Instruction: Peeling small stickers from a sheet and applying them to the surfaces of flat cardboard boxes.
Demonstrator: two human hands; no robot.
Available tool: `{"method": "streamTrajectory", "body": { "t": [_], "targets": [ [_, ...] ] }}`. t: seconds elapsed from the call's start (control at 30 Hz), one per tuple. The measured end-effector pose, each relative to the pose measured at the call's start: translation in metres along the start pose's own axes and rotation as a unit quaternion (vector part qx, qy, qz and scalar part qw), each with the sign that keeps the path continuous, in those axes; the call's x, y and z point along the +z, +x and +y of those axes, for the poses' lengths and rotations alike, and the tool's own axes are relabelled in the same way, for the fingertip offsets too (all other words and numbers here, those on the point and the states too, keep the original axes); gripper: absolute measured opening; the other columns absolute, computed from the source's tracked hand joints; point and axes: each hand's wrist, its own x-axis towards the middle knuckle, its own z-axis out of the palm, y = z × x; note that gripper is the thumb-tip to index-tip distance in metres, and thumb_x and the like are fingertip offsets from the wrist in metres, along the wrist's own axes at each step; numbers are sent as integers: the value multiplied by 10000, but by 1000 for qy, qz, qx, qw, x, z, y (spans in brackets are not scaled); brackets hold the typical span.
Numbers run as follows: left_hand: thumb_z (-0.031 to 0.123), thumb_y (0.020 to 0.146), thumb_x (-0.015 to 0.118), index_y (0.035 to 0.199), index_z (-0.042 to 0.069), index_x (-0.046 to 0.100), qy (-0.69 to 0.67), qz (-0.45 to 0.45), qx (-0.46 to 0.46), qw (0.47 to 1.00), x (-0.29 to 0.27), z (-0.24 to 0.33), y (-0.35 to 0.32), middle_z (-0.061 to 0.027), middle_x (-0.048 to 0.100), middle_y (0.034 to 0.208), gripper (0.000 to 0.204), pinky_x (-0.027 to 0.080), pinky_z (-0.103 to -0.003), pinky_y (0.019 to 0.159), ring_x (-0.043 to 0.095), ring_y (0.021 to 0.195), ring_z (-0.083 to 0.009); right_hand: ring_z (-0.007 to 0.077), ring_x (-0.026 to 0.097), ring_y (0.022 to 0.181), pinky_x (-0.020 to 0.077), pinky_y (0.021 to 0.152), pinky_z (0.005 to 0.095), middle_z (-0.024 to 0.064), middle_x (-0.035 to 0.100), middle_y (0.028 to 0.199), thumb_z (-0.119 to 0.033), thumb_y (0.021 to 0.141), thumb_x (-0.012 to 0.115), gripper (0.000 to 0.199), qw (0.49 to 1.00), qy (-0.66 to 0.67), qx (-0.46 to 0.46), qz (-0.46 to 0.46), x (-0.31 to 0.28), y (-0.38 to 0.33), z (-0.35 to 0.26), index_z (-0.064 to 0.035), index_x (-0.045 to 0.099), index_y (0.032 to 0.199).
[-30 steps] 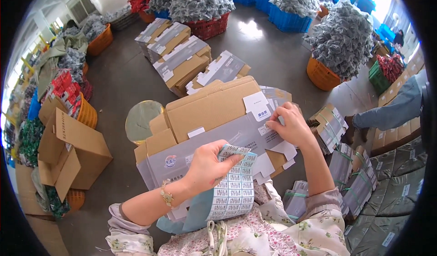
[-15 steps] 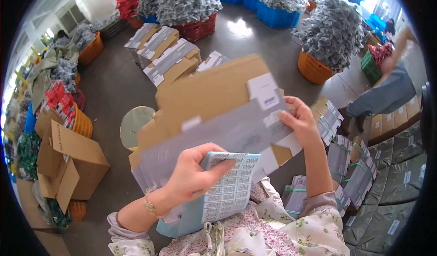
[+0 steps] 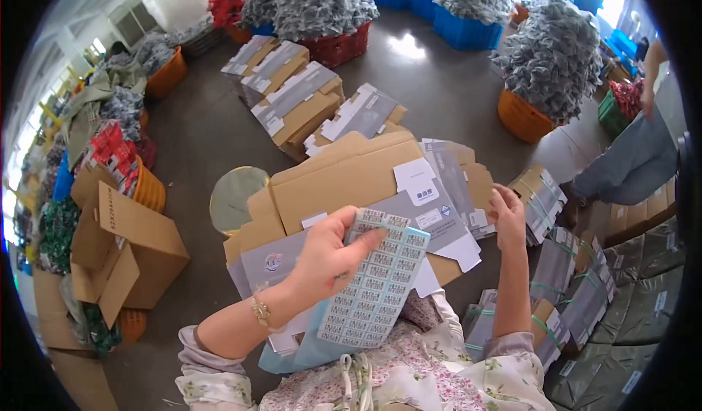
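Note:
My left hand [image 3: 333, 254] is closed on a sheet of labels [image 3: 373, 294], with small black print in rows on white and a light blue backing. The thumb presses on its upper part. Beneath and beyond the sheet lies a flattened cardboard box [image 3: 344, 181], brown on one part and grey-printed on the other, with white flaps. More flattened boxes [image 3: 453, 173] show under its right side. My right hand [image 3: 510, 217] is just right of these boxes, its fingers loosely bent and apart, with nothing visible in them. What supports the boxes is hidden.
Stacks of flattened boxes [image 3: 300, 104] stand on the floor ahead. Strapped bundles [image 3: 559, 265] lie at right beside dark wrapped packages [image 3: 643, 294]. An open carton [image 3: 150, 246] and a round stool [image 3: 238, 199] are at left. Orange baskets [image 3: 523, 115] hold grey pieces. Another person [image 3: 636, 148] stands at right.
The flattened box has come down onto the other boxes, and my right hand has let go and moved right of it. My left hand still grips the label sheet. The view has shifted slightly.

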Motion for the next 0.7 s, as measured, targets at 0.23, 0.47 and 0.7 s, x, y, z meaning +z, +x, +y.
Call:
{"method": "streamTrajectory", "body": {
  "t": [0.23,0.47,0.7],
  "targets": [
    [108,923,624,956,5,597,-6,-35,-1,999,12,-1,0,24,620,798,111,407,-225,542,496,641,-18,121,533,930,435,787,239,51,563,1068,-83,877,632,121,923,-90,-227,-296,89,-87,-103,16,649,943],
    [153,901,655,844,10,585,148,7,-10,989,0,-21,-13,7,562,683,170,372,-224,532,439,630,-6,221,535,932,435,827,310,87,554,1001,-115,819,685,117,864,-286,-324,-258,78,-52,-113,-19,624,845],
    [161,896,669,865,4,592,165,9,-7,986,-4,-26,-12,22,573,714,178,376,-221,542,445,644,-14,321,525,994,438,849,371,139,562,990,-244,770,746,264,786,-511,-254,-239,80,-41,-95,-24,610,828]
  ]
}}
